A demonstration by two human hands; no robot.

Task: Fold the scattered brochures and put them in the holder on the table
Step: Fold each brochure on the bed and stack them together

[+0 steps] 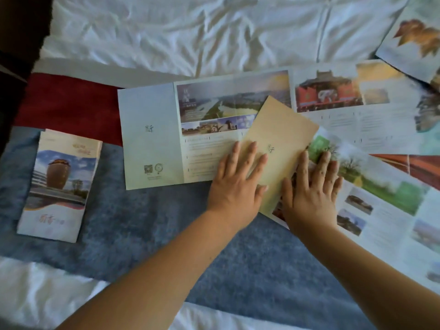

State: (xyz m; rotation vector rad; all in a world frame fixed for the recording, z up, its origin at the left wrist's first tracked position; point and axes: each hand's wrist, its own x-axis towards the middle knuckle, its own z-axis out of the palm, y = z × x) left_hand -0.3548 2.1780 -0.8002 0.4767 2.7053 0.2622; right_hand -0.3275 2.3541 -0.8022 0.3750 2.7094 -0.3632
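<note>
Folded: one brochure pile (pixel 59 184), left, on the blue runner (pixel 142 222), apart from the rest. In hand: tan brochure (pixel 281 129), centre, partly folded; left hand (pixel 238 179) and right hand (pixel 312 191) both flat on it, fingers straight and spread, pressing, gripping nothing. Unfolded, by appearance: grey sheet (pixel 152 134) beneath it; landscape sheet (pixel 385 210), near right; temple sheet (pixel 357 103), far right; leaf sheet (pixel 414 36), far right corner. Holder: not in view; task judged early.
</note>
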